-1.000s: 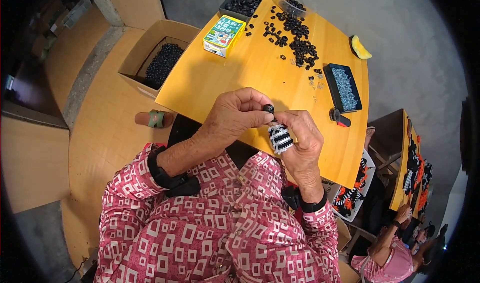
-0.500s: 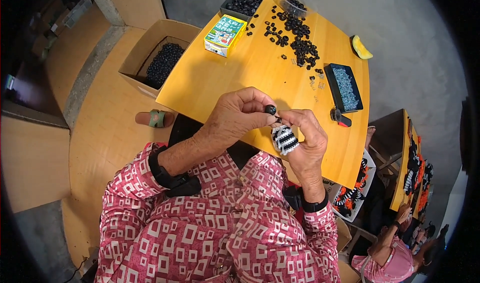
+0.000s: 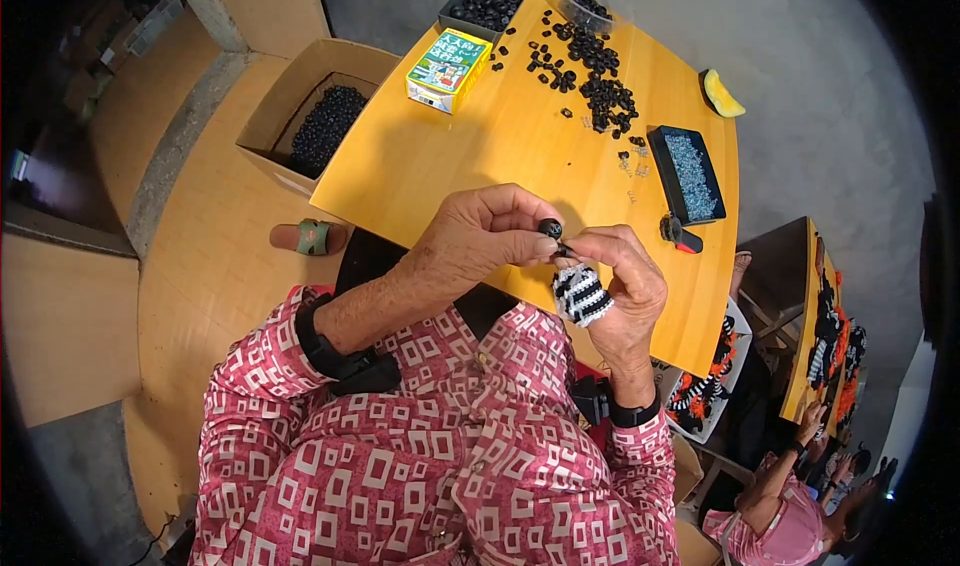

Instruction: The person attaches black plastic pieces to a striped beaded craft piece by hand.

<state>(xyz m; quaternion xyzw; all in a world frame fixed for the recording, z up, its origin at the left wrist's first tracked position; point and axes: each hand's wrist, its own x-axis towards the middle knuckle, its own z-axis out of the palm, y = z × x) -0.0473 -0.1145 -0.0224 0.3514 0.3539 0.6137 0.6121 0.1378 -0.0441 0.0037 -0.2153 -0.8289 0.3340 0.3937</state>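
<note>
My left hand [image 3: 480, 238] pinches a small black bead-like part [image 3: 550, 229] between thumb and forefinger. Right against it, my right hand [image 3: 625, 284] holds a black-and-white striped piece [image 3: 581, 295] in its palm, its fingertips meeting the left hand's at the black part. Both hands hover over the near edge of a yellow wooden table [image 3: 440, 156]. A loose heap of small black parts [image 3: 595, 81] lies further back on that table.
On the table stand a green and yellow carton [image 3: 448, 70], a black tray of black parts [image 3: 487, 2], a black tray of small bluish pieces [image 3: 686, 173] and a black-red tool [image 3: 680, 235]. A cardboard box [image 3: 310, 121] of black parts sits on the floor. Another person [image 3: 775, 511] works at lower right.
The hands stay together in nearly the same place; the striped piece has shifted slightly in the right hand as the fingers work on the black part.
</note>
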